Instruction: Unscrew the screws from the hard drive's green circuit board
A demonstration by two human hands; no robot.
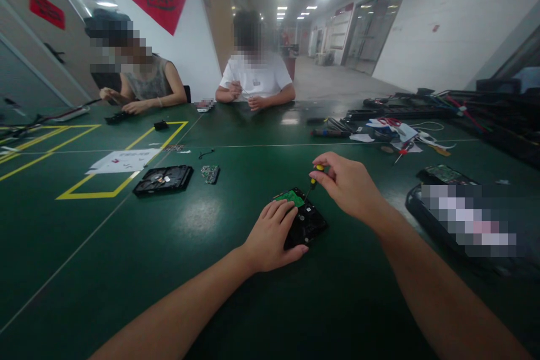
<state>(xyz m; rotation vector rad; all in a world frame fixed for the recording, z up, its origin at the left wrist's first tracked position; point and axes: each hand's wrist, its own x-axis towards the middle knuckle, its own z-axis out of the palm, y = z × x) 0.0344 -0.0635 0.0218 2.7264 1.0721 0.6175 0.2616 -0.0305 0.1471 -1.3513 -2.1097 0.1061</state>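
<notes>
A black hard drive [311,226] with a green circuit board [291,197] lies on the green table in front of me. My left hand [272,236] holds it from the left, fingers across its upper side and thumb along the near edge. In my right hand [348,183] is a small screwdriver [313,181] with a yellow and black handle, pinched between thumb and fingers. Its shaft points down at the drive near the board's right edge. Whether the tip sits in a screw is too small to tell.
To the left lie another hard drive [163,180], a loose circuit board [210,174] and a paper sheet [123,161] by yellow tape. On the right are a red-handled screwdriver [404,149], cables and a dark case [426,219], partly blurred. Two people sit across the table.
</notes>
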